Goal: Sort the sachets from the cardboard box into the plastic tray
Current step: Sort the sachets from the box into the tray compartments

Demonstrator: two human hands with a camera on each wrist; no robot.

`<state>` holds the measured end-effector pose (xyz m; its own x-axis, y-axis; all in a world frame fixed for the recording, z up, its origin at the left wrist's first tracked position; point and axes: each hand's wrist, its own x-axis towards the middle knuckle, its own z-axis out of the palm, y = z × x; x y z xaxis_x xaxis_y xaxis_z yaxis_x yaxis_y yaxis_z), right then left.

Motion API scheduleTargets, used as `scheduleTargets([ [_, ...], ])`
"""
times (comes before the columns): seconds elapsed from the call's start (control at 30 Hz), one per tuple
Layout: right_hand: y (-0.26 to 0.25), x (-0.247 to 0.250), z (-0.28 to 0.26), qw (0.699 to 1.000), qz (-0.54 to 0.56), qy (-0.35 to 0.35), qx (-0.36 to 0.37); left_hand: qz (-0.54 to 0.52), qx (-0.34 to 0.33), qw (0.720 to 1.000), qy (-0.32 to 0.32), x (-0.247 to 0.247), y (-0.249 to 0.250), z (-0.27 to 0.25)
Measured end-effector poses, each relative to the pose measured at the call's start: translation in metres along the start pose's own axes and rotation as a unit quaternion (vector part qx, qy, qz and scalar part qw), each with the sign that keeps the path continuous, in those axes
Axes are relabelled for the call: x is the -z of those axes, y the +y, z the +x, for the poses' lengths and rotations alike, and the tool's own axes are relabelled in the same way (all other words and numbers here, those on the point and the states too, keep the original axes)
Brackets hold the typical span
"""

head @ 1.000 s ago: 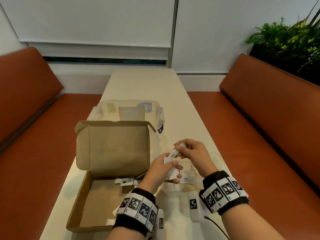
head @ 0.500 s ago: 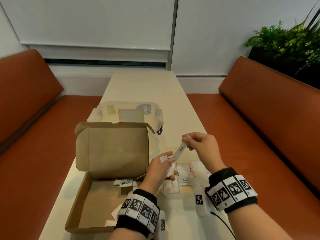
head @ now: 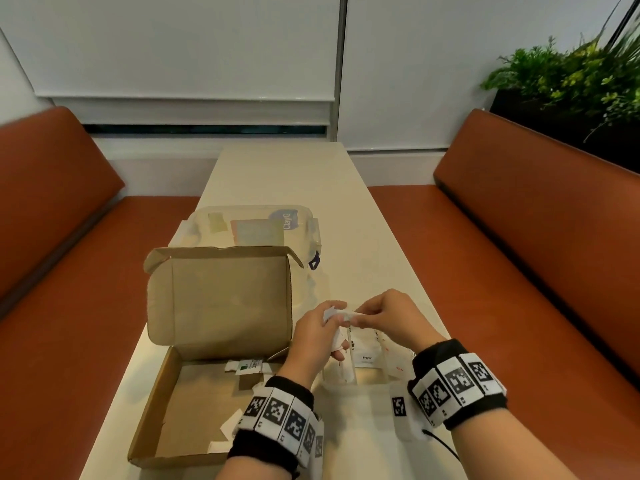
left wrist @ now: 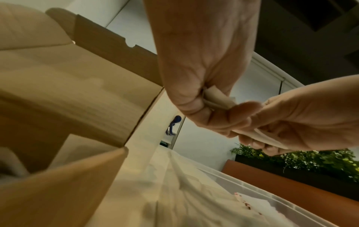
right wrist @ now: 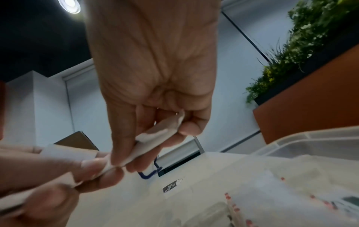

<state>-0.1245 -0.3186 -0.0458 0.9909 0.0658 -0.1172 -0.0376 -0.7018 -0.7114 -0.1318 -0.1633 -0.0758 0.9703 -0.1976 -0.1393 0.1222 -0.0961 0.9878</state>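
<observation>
Above the clear plastic tray (head: 372, 382), my two hands meet. My left hand (head: 334, 318) grips a small bundle of white sachets (left wrist: 215, 99). My right hand (head: 360, 315) pinches one long white sachet (right wrist: 157, 138) between thumb and fingers, and its far end reaches the left hand's fingertips (right wrist: 93, 164). To the left stands the open cardboard box (head: 166, 403) with its lid up. It holds a green-printed sachet (head: 248, 365) by the back wall and loose white sachets (head: 231, 423) near the front. A sachet marked Pepper (head: 367, 357) lies in the tray.
A clear lidded plastic container (head: 249, 225) sits behind the box on the long cream table (head: 287, 174). Orange benches run along both sides. A planter with green plants (head: 571, 81) stands at the back right. A black cable (head: 446, 446) trails near my right wrist.
Half a second ago my right hand held its sachet raised and away from the left hand. It has dropped back down to the left, so the hands touch again.
</observation>
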Motion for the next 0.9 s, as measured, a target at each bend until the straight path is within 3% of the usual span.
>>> scheduleTargets([
  [0.17,0.008,-0.018,0.003,0.992,0.064,0.038,-0.099,-0.072,0.009,0.995,0.075,0.003,-0.003,0.003],
  [0.33,0.009,-0.044,0.003,0.978,0.125,0.045,-0.164,-0.097,-0.026,0.991,0.093,0.007,-0.003,0.003],
  [0.73,-0.002,-0.083,0.007,0.987,0.066,0.038,-0.142,-0.051,-0.038,0.991,0.118,0.010,-0.007,0.005],
  [0.9,-0.003,-0.080,0.007,0.991,0.025,-0.006,-0.130,-0.054,-0.035,0.991,0.116,0.010,-0.007,0.006],
])
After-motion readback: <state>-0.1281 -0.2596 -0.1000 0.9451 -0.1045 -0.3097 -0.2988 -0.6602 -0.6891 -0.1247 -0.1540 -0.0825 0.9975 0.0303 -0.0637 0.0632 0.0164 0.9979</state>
